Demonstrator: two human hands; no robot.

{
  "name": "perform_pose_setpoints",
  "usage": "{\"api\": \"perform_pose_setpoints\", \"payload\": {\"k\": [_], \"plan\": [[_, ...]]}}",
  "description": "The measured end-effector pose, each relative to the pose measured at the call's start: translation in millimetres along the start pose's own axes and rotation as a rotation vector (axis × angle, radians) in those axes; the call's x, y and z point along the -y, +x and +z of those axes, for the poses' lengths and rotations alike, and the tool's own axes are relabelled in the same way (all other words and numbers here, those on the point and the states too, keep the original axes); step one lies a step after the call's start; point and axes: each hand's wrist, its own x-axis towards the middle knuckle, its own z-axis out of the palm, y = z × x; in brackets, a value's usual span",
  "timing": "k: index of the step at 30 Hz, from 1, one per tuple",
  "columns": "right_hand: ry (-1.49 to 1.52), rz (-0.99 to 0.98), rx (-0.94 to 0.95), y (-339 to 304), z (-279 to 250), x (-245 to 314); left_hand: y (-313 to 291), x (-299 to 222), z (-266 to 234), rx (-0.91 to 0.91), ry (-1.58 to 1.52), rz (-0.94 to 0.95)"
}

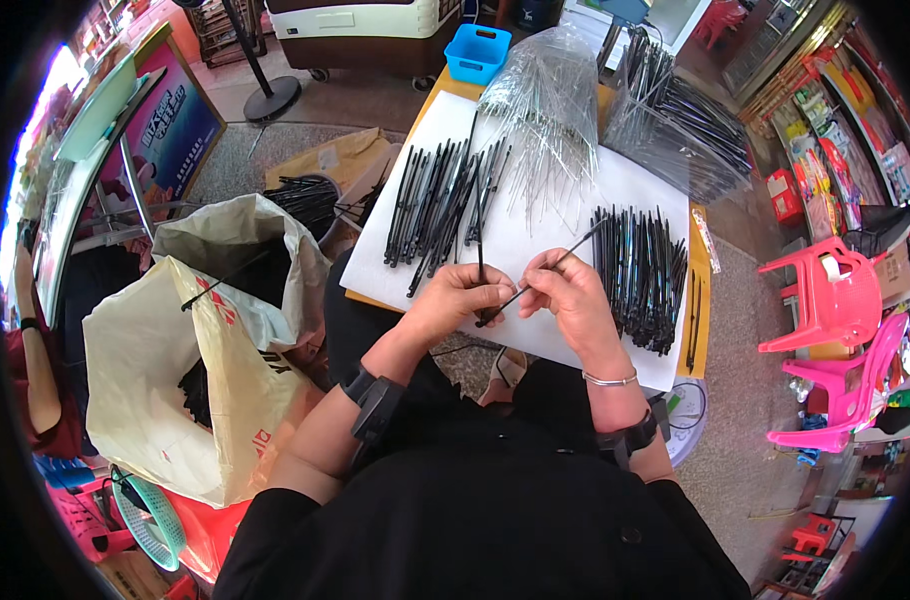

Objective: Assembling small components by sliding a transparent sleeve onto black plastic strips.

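My left hand (453,300) is closed in a pinch on a thin black rod (479,235), which stands up from the fingers toward the far side of the table. Another slim black rod (577,246) slants through the pinched fingers of my right hand (565,292). The near end of that rod reaches a dark tip beside my left fingertips. Both hands are over the near edge of the white-topped table (535,225). Beyond my left hand lie loose bundles of black rods (425,205); a denser pile of black rods (640,280) is right of my right hand.
A clear bag of thin silvery rods (545,90) and a bag of black rods (685,130) sit at the far side, near a blue basket (477,53). Large woven sacks (155,370) stand at left. Pink chairs (830,295) are at right. Another person's arm (40,370) shows far left.
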Motion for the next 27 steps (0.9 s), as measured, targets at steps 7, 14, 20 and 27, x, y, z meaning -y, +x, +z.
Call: {"api": "perform_pose_setpoints", "payload": {"k": [7,14,20,27], "plan": [[0.109,-0.066,-0.096,-1,-9,-4,3,10,15,-0.102,-0.167,0.116],[0.04,-0.1,-0.112,-5,-10,-3,7,18,18,-0.14,-0.037,0.158],[-0.062,-0.145,-0.127,-6,-5,-3,6,15,22,-0.169,0.034,0.178],[-0.167,-0.166,-0.145,-6,6,-3,5,9,25,-0.215,0.127,0.227]]}}
